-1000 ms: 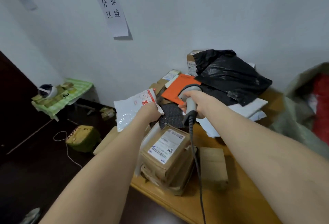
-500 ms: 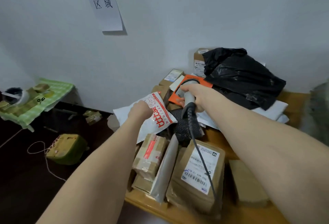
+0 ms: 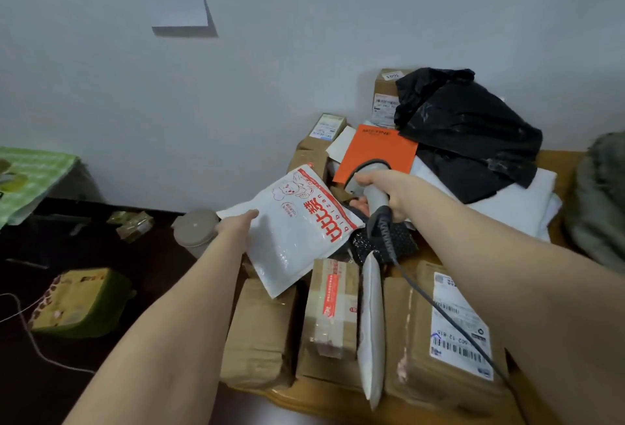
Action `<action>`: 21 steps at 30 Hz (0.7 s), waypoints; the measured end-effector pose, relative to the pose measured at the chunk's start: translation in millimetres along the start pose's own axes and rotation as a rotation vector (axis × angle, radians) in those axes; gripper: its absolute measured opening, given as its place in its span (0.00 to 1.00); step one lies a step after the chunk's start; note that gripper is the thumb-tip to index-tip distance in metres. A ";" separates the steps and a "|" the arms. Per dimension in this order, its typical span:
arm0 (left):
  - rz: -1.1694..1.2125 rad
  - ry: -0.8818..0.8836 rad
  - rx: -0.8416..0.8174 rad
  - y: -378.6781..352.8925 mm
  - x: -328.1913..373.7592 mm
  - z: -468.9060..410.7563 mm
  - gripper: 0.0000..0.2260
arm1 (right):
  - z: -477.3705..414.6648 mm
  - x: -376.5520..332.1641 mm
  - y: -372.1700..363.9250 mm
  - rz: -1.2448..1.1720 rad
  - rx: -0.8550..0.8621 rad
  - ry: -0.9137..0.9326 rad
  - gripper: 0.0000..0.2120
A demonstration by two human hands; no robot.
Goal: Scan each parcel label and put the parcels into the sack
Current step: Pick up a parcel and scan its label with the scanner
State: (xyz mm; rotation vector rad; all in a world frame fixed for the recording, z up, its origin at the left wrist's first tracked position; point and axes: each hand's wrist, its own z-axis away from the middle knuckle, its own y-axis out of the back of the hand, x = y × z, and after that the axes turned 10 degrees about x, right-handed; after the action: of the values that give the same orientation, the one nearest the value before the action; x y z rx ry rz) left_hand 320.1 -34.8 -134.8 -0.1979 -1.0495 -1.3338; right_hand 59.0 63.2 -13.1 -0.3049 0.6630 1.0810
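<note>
Parcel heap [image 3: 333, 309] across table [image 3: 559, 167], wall [image 3: 338, 35] behind.

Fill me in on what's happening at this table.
A person is working through parcels. The left hand holds a white mailer with red print above the pile, while the right hand grips a grey scanner beside it. Cardboard boxes lie on the wooden table, and the sack sits at the right edge.

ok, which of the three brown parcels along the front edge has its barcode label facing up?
The rightmost brown parcel, under the scanner cable: a white barcode label on top. The middle box shows red tape, the left box plain wrapping.
</note>
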 end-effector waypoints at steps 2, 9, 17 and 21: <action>0.066 0.027 -0.011 2.1 4.1 16.1 0.38 | -3.3 0.4 -0.1 0.009 0.015 -0.020 0.16; 0.171 -0.094 0.051 -1.1 16.8 37.3 0.14 | -13.8 1.9 6.5 -0.014 0.043 -0.010 0.16; 0.329 -0.639 -0.152 -31.9 98.5 131.1 0.07 | 13.0 -22.1 46.7 -0.159 0.013 0.101 0.18; 0.244 -0.994 -0.263 -66.6 119.0 193.7 0.11 | 32.7 -41.0 89.3 -0.307 0.044 0.232 0.22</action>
State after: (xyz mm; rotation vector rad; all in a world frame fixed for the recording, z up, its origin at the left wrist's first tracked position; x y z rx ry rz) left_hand 150.7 -8.8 28.8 -1.2393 -1.5835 -1.1318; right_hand -21.3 92.0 45.5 -0.4820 0.8164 0.7427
